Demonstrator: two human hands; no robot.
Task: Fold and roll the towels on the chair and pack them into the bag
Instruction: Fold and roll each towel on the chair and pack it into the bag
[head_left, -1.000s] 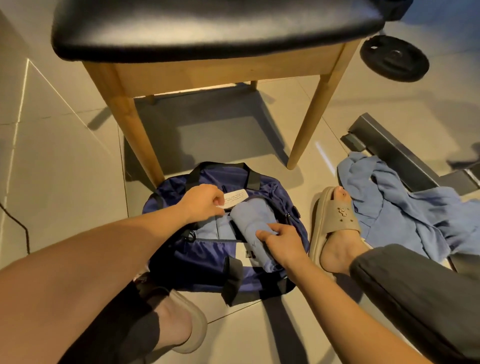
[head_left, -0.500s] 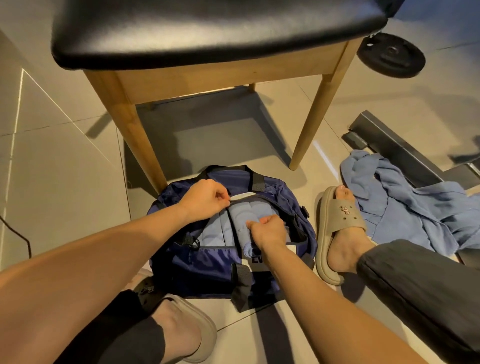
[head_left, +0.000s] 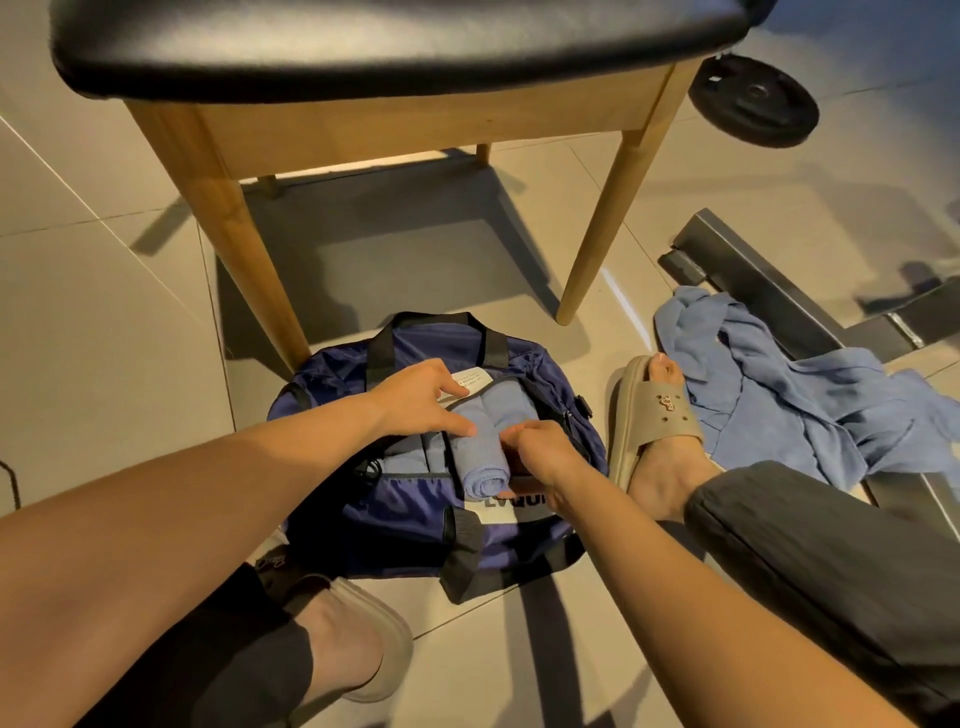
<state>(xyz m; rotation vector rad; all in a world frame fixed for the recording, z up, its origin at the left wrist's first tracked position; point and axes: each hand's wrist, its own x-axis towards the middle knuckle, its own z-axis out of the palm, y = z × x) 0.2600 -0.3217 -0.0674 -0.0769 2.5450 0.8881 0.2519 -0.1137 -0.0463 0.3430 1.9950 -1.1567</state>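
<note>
Head: left hand (head_left: 415, 400) spread atop rolled towel (head_left: 480, 465); right hand (head_left: 545, 452) seemingly pinches its side.

My hands: two, left hand (head_left: 421, 397) and right hand (head_left: 540, 452). Bag (head_left: 405, 509): one, navy. Rolled towel (head_left: 480, 467) with spiral end showing: one. Other blue rolls (head_left: 410, 452) packed beside it: at least one, exact number I cannot tell. Loose towels (head_left: 779, 405) on floor: one heap, number of pieces unclear. Chair (head_left: 395, 47): one, four legs seen. Slippers (head_left: 654, 415): two. Weight plate (head_left: 753, 101): one. White label (head_left: 470, 378): one. Metal bars (head_left: 769, 291): at least two.
</note>
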